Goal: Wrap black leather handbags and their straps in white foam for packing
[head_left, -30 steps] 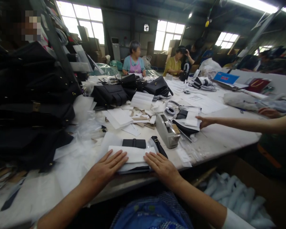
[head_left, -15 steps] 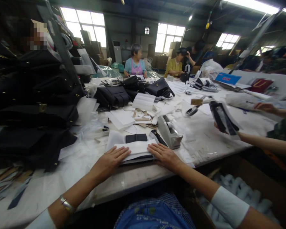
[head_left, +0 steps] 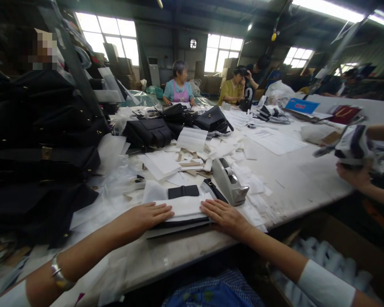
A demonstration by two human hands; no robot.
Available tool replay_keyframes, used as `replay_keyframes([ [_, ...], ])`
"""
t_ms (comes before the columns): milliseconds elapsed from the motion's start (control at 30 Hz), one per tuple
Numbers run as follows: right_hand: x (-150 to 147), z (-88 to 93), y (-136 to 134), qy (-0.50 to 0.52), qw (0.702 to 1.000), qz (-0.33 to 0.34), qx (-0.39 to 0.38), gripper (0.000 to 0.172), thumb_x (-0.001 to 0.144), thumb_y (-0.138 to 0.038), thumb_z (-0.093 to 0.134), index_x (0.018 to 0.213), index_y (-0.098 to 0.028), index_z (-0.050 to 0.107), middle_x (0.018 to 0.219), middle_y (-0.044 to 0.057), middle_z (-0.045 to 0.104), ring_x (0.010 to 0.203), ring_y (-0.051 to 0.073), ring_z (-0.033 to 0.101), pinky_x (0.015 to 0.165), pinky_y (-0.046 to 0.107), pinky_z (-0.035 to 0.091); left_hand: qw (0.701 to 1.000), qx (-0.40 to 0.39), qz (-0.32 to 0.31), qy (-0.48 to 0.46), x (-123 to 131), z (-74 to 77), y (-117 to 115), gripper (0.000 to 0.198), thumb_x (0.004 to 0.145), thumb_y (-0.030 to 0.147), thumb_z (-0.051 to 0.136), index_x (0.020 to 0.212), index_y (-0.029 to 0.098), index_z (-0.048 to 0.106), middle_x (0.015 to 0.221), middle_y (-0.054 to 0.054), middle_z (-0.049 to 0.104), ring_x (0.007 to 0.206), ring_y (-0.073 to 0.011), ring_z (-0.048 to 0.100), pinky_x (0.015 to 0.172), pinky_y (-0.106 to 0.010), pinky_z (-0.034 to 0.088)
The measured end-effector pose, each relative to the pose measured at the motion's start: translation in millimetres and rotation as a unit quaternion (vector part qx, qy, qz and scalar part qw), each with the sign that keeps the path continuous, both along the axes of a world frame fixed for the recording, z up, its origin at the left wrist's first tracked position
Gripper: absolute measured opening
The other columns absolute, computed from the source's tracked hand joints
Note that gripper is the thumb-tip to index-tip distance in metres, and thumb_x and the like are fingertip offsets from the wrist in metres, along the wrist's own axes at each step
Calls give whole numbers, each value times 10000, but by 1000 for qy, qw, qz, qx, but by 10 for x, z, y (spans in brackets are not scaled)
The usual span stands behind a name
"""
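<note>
Lying flat near the front edge of the white-topped table [head_left: 288,181], between the two hands, is a flat, black, leather-look article, apparently a bag [head_left: 182,223], largely covered by a white, folded, soft-looking padding sheet [head_left: 185,207]. Left hand [head_left: 155,214]: palm down, fingers extended, resting on the sheet's left end; nothing gripped. Right hand [head_left: 225,216]: palm down, fingers slightly spread, resting on the right end; nothing gripped.

Handling, as judged: fairly light; black body pliable yet firm enough to lie level, its smooth finish liable to scuff. The sheet should be soft, very light, easily creased and prone to slip. Sound hold: both short ends together, fingers beneath the body and thumbs over the sheet. The strap would be a poor lifting point.

Orientation: long axis runs left to right, roughly parallel to the table's front edge. A black, rectangular, banded leather-look panel [head_left: 183,192] shows beyond the sheet, on the side away from that edge. At the right end, a narrow black strap [head_left: 217,192] with a gold-coloured fitting lies slantwise, just beside a grey, wedge-shaped tape dispenser [head_left: 229,181]. Which side is the article's top cannot be determined.
</note>
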State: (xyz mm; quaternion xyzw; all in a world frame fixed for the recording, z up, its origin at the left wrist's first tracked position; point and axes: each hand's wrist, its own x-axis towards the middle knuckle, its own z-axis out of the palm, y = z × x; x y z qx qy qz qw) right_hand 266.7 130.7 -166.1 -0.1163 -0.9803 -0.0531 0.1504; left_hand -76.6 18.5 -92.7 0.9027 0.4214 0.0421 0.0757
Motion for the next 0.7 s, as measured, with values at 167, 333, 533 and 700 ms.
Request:
replay_keyframes([
  [167,-7,22,-17,2,1000,-2,-6,544,914,-187,595,1437,-127,458,1449,136,517,1336,274,486,1085,454,452,998,61,-18,29,-25,-64,62,554,917,16,426,1386,296,521,1355,-28,622,1201,-190,622,1035,-332,471],
  [333,3,3,-43,-7,1000,-9,-19,529,932,-173,587,1443,-154,452,1469,110,499,1353,262,467,1114,458,423,999,44,10,-8,35,-82,-103,637,864,-31,385,1385,309,521,1351,11,623,1181,-134,630,998,-255,496],
  [533,21,3,-84,-6,999,-17,-36,499,958,-155,536,1447,-161,440,1480,105,485,1374,256,439,1122,477,414,982,142,104,68,390,-262,-402,438,918,414,567,1168,66,656,1198,-216,692,1083,-336,681,941,-458,561],
  [700,34,-66,-92,16,999,-17,-41,503,959,-122,500,1455,-155,426,1467,122,498,1376,257,436,1113,498,420,956,268,114,32,483,-540,-526,309,967,92,371,1107,85,646,1351,-184,604,1270,-280,562,1017,-407,521],
])
